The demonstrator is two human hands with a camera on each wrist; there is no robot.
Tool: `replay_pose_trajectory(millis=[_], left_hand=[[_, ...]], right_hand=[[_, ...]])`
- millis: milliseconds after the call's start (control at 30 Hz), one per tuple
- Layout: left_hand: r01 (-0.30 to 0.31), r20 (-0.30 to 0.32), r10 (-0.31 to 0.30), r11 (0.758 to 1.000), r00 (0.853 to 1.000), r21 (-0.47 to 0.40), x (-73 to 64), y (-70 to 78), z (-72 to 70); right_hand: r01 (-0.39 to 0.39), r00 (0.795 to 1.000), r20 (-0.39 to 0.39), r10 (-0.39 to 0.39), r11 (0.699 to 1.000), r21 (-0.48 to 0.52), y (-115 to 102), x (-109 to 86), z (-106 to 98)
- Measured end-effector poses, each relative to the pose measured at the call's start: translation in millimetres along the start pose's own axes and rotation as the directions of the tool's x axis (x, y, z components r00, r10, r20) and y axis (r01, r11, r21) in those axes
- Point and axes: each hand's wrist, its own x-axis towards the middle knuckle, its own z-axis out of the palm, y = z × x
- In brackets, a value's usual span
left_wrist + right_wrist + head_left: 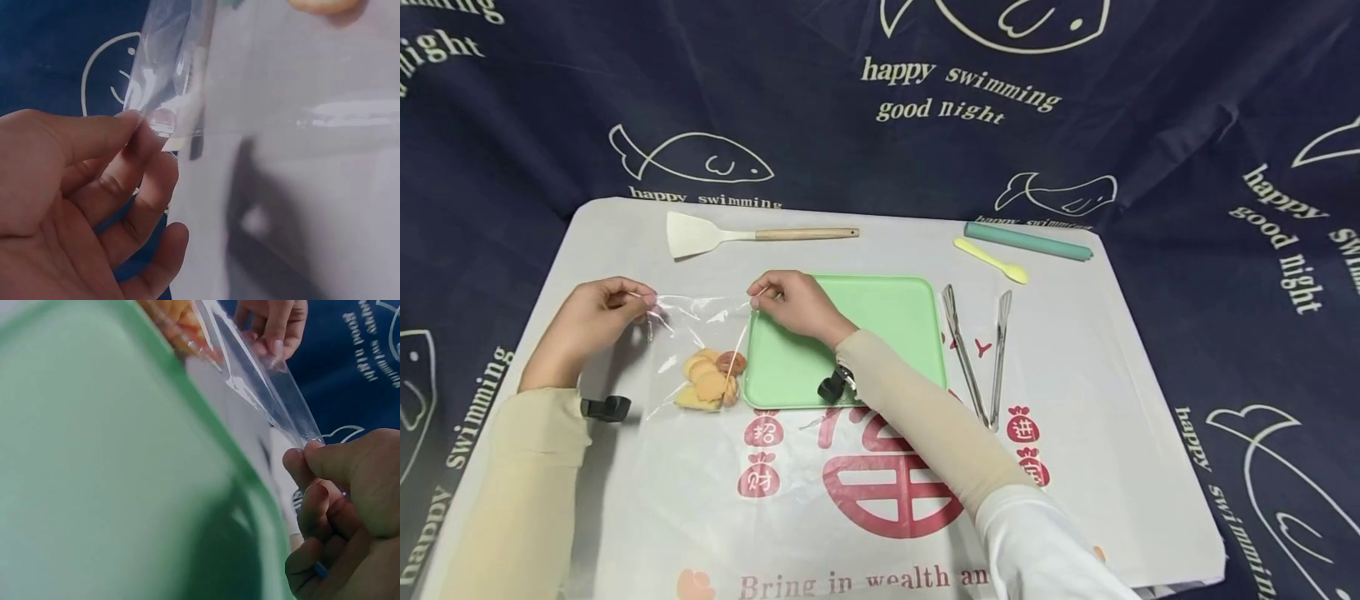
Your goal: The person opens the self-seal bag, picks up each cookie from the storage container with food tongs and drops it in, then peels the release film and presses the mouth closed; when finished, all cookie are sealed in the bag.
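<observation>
A clear plastic bag (681, 333) hangs stretched between both hands, its top edge level in the head view. My left hand (602, 312) pinches one top corner between thumb and forefinger; the left wrist view shows that left hand (106, 187) with its other fingers loosely bent. The opposite corner is pinched by my right hand (797, 304), and the right wrist view shows the right hand (350, 494) at the bag's end. Several round, biscuit-like pieces (709, 379), yellow and brown, lie bunched at the bottom of the bag. A light green tray (880, 333) lies just right of the bag, under my right hand.
Along the back of the white table (685, 500) lie a spatula (692, 235) with a wooden handle, a yellow spoon (992, 260) and a teal rod-shaped roll (1030, 242). Metal tongs (997, 358) lie spread right of the tray. Dark blue printed cloth (850, 158) surrounds the table.
</observation>
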Motion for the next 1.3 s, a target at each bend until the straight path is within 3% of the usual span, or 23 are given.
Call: replay_pose_trajectory(millis=[300, 767, 1300], left_hand=[[0.047, 0.021, -0.048, 0.998, 0.999, 0.049, 11.6, -4.3, -0.6], [0.061, 0.012, -0.062, 0.997, 0.998, 0.046, 16.2, -7.7, -0.3], [0.048, 0.01, -0.051, 0.978, 0.999, 0.204, 25.3, -12.7, -0.1]], right_hand=[[-0.103, 0.995, 0.003, 0.104, 0.991, -0.079, 3.4, 13.8, 11.5], [-0.162, 0.987, -0.014, 0.162, 0.976, -0.147, 2.9, 18.9, 14.7], [-0.198, 0.98, -0.055, 0.19, 0.948, -0.25, -2.0, 24.0, 22.0]])
